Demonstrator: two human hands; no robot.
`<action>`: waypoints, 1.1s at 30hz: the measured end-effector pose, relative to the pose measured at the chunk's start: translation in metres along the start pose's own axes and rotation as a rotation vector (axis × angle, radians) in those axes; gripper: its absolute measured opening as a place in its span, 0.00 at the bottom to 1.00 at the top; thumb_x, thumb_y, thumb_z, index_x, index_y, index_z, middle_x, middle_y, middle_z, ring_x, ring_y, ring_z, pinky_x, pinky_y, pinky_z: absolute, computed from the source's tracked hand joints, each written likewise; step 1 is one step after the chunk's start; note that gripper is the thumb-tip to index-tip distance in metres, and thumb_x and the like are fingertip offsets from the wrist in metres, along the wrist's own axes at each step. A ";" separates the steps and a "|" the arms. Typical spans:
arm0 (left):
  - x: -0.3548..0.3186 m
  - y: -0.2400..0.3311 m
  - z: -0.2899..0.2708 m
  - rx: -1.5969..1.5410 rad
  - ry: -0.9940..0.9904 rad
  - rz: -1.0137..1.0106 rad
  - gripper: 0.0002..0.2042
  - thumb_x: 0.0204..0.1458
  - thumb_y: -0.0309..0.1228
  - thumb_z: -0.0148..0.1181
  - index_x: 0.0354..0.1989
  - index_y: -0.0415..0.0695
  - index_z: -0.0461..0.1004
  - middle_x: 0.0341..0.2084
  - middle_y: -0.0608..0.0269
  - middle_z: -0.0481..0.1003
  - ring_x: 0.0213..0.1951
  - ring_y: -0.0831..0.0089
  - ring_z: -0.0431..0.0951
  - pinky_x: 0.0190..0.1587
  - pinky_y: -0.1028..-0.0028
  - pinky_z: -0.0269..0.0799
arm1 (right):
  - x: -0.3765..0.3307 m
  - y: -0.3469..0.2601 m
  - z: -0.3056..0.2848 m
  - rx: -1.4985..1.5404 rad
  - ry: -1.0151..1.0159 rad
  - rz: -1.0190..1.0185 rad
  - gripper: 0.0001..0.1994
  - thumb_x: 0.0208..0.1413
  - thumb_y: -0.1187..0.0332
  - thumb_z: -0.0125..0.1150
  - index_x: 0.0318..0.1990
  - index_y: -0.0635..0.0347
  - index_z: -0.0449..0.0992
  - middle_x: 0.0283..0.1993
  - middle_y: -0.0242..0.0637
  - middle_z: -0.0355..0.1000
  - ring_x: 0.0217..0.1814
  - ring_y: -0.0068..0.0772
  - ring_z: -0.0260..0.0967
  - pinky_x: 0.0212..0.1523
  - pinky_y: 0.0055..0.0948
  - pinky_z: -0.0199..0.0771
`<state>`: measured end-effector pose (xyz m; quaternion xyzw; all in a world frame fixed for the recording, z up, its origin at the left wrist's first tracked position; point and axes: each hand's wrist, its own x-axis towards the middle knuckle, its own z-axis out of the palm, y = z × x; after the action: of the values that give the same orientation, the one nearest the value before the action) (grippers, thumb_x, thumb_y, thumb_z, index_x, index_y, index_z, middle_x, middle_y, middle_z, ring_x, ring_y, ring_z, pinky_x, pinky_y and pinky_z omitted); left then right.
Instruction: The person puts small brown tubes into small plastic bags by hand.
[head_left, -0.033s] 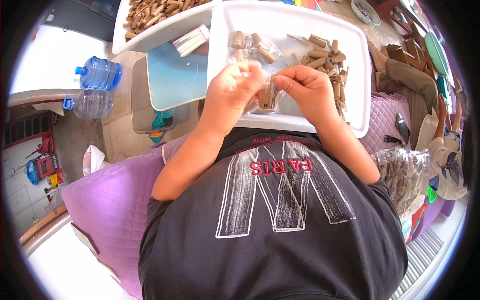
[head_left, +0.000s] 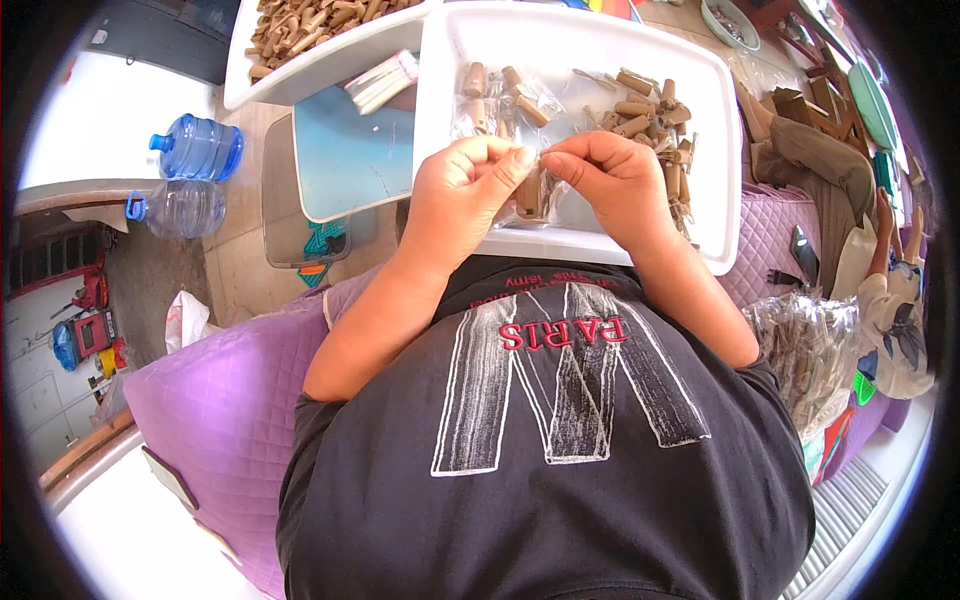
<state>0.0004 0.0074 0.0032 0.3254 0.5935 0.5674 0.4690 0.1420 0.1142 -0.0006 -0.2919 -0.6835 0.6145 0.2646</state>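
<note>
Both hands meet at the centre of the frame, over the near edge of the white tray (head_left: 725,150). My left hand (head_left: 460,195) is curled tight, thumb and forefinger pinched on the top edge of a small clear bag (head_left: 525,200). My right hand (head_left: 615,180) is closed the same way, pinching the same bag from the other side, so the two sets of fingertips almost touch. Inside the bag I can make out a brown tube (head_left: 528,192), standing roughly upright in the picture, its long axis running top to bottom, one end up near my fingertips and the other down toward the tray's near wall. Which end is which, I cannot tell.

Risk from here, as I judge it: the grip is only on the thin film at the mouth of the bag, so if either pinch slackens the tube could slide out or the bag could drop back into the tray. A hard pull apart might tear the film instead.

Further up the tray, right of centre, lies a loose pile of brown tubes (head_left: 650,110), pointing every way, and left of it some bagged tubes (head_left: 500,95). A second white tray (head_left: 330,60) full of tubes sits at the upper left. A blue water bottle (head_left: 195,150) lies on its side at the left, with a clear bottle (head_left: 175,208) just below it. Purple quilted cushion (head_left: 230,400) lower left.
</note>
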 end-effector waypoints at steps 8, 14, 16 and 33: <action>0.008 0.001 -0.018 0.147 0.298 0.224 0.11 0.52 0.33 0.56 0.31 0.35 0.75 0.22 0.66 0.74 0.23 0.84 0.70 0.26 0.82 0.67 | 0.023 0.000 -0.091 -0.768 0.173 -0.061 0.07 0.48 0.70 0.58 0.35 0.58 0.77 0.34 0.35 0.72 0.39 0.29 0.67 0.40 0.27 0.66; 0.010 -0.008 -0.027 0.776 0.314 0.311 0.07 0.46 0.28 0.58 0.33 0.40 0.75 0.24 0.60 0.74 0.27 0.65 0.74 0.33 0.72 0.70 | 0.020 0.009 -0.105 -1.373 0.111 -0.372 0.15 0.41 0.71 0.60 0.41 0.51 0.76 0.51 0.36 0.66 0.59 0.42 0.55 0.56 0.38 0.57; 0.011 -0.005 -0.022 1.113 0.485 0.620 0.11 0.43 0.27 0.58 0.37 0.43 0.74 0.33 0.61 0.74 0.36 0.61 0.73 0.39 0.69 0.70 | 0.022 0.018 -0.096 -1.200 -0.201 -0.469 0.14 0.37 0.75 0.58 0.35 0.54 0.77 0.53 0.40 0.64 0.59 0.45 0.56 0.58 0.40 0.57; 0.010 -0.002 0.008 0.149 0.042 0.397 0.18 0.49 0.30 0.58 0.48 0.37 0.66 0.43 0.56 0.71 0.46 0.71 0.70 0.48 0.73 0.66 | 0.020 -0.012 -0.066 -0.311 -0.097 -0.002 0.11 0.46 0.72 0.63 0.39 0.61 0.74 0.30 0.24 0.68 0.33 0.14 0.62 0.36 0.14 0.62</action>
<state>0.0045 0.0194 -0.0002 0.4578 0.5675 0.6100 0.3102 0.1755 0.1731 0.0184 -0.2986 -0.7828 0.5142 0.1834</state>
